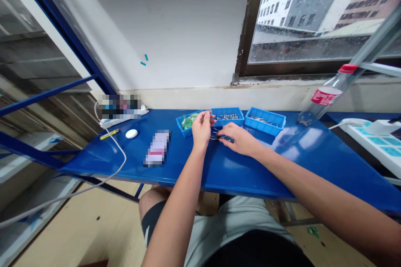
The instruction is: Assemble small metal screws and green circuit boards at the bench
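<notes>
My left hand [203, 127] is raised just above the table, its fingers curled in toward the thumb. Whatever it may pinch is too small to make out. Lower and to the right, my right hand [238, 138] bends its fingertips down over a few thin metal pieces [214, 138] on the tabletop. Its fingers are drawn together, and what is between them is hidden. Behind the hands stand three blue bins: one with green pieces [189, 121], partly covered by my left hand, one with small metal parts [230, 117], and one with thin metal pins [263, 121].
On the blue table [250, 175] lie a phone [157, 148], a round white object [131, 134] and a yellow cutter [109, 134]. A white cable [123, 160] crosses the left side. A plastic bottle [326, 96] and a power strip [380, 142] are at the right.
</notes>
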A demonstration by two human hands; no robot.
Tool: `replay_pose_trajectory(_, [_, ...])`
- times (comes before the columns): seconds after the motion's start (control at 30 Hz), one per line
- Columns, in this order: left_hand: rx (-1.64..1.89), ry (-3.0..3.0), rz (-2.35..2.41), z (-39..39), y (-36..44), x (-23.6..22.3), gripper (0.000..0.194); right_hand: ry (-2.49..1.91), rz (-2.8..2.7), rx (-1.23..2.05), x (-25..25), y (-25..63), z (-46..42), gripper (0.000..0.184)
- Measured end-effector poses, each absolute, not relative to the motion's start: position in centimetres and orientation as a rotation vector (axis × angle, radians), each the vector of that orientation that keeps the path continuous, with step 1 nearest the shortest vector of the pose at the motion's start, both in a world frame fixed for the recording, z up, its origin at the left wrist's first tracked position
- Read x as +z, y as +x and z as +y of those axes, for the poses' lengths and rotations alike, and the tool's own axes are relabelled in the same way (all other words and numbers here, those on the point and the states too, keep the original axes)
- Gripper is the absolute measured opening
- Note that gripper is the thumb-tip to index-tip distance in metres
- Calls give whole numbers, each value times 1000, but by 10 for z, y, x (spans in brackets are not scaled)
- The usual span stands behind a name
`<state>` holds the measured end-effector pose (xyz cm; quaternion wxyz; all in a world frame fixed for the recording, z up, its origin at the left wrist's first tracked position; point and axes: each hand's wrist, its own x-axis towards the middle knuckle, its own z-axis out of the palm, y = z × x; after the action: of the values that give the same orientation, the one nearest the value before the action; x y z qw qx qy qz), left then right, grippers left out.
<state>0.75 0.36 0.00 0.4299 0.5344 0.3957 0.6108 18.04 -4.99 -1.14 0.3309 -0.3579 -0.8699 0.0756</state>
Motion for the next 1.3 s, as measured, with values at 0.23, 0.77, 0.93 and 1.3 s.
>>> replay_pose_trajectory(0.23, [1532, 1393, 1020, -1, 6, 4, 36, -871, -2415, 65, -12, 160, -48, 27])
replay_pose_trajectory(0.77, [1353, 1530, 978, -3, 8, -1, 37, -1141, -1662, 472, -16, 177, -40, 31])
replay_pose_trajectory(0.93, [1075, 1611, 858, -11, 12, -2, 42, -1069, -1580, 516, -13, 182, -44, 23])
replay_pose_trajectory(1.3, [1121, 1706, 828, -8, 13, -7, 27, -1168, -1717, 280, -10, 184, -48, 9])
